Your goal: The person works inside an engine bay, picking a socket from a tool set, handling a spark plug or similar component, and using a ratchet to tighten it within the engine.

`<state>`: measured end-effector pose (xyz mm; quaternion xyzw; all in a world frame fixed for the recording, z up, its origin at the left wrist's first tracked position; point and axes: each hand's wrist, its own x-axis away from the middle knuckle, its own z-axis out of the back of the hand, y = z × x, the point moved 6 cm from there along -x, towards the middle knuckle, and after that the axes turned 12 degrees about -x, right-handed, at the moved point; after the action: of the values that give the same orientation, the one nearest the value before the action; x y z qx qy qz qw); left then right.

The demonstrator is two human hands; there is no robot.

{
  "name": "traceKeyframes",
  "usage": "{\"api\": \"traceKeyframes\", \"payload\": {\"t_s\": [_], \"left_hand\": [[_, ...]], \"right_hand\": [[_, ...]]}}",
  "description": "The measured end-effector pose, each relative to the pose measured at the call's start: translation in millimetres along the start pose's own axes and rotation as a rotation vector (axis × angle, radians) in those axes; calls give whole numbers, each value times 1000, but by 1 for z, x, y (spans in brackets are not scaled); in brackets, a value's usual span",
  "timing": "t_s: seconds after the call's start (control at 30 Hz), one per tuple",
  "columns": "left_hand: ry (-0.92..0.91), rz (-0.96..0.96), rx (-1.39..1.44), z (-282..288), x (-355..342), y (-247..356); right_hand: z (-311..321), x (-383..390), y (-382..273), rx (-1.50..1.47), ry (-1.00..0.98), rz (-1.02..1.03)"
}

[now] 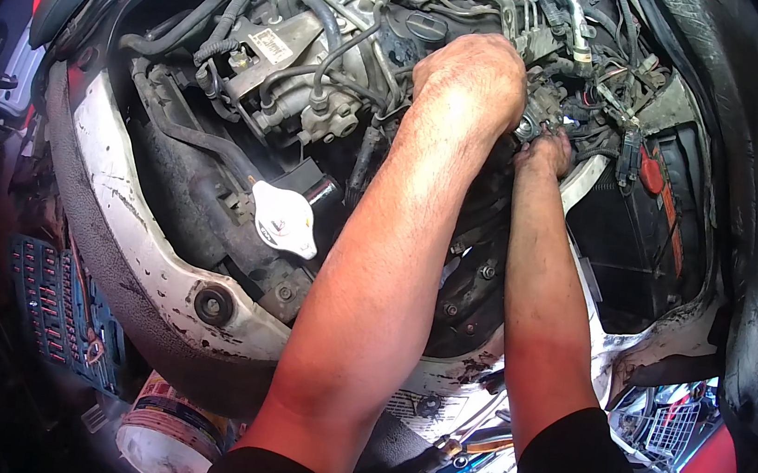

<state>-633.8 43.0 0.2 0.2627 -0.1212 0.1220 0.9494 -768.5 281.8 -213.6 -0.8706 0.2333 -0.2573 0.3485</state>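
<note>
Both my arms reach deep into an open engine bay. My left hand (474,72) is curled beside the engine's oil filler cap (426,26), knuckles up. Its fingertips are hidden beneath it, and so is whatever they grip. Lower and to the right, my right hand (546,153) has its fingers bent together against a greasy metal engine part (537,114). What they hold is too small and shaded to make out. Hoses and wiring crowd around both hands.
A white radiator cap (284,218) sits left of my left forearm. Tools (455,469) lie in front of the body edge. At lower left are a blue socket tray (62,313) and a white bucket (163,446). A wire basket (670,429) stands at lower right.
</note>
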Motion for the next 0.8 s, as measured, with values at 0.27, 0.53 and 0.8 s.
{"api": "traceKeyframes", "payload": {"t_s": [0.27,0.53,0.8], "left_hand": [[82,-49,34,-1,0,1],[66,-60,38,1,2,1],[25,-44,63,5,3,3]], "right_hand": [[1,-12,1,146,26,49],[-1,-7,-3,236,-25,-3],[5,-10,4,120,59,-76]]}}
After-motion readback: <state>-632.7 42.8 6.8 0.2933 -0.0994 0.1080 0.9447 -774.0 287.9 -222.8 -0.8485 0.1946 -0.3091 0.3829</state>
